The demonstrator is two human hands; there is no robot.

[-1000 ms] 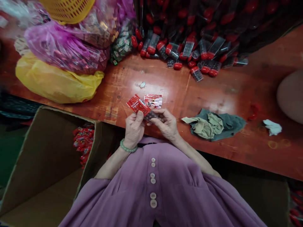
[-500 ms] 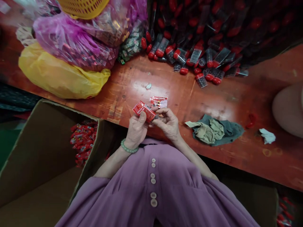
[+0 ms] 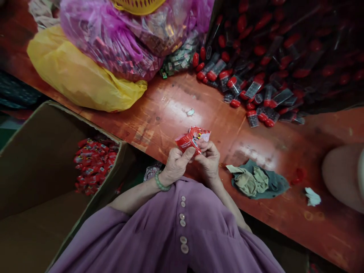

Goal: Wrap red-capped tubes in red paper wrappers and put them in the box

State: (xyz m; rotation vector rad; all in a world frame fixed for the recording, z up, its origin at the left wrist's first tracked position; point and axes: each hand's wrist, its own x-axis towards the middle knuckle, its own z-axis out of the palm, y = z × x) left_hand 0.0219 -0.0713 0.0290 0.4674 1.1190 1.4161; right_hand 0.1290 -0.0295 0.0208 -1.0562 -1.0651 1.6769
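Both my hands meet at the near edge of a red-brown table (image 3: 170,110). My left hand (image 3: 176,165), with a green bead bracelet on the wrist, pinches a small red printed packet (image 3: 186,142) with the thumb on top. My right hand (image 3: 209,159) grips the same packet from the right; a second red and clear wrapper (image 3: 202,134) shows just behind it. Whatever is inside the packet is hidden by my fingers.
An open cardboard box (image 3: 42,151) at the left holds a heap of red packets (image 3: 91,165). Yellow (image 3: 79,77) and pink (image 3: 113,41) plastic bags lie at the back left, red-capped clear tubes (image 3: 250,91) at the back right, a crumpled cloth (image 3: 256,181) to my right.
My hands have closed in on the packet, which is now more folded and covered. The dark piece seen under it earlier is out of sight. The view has swung left.
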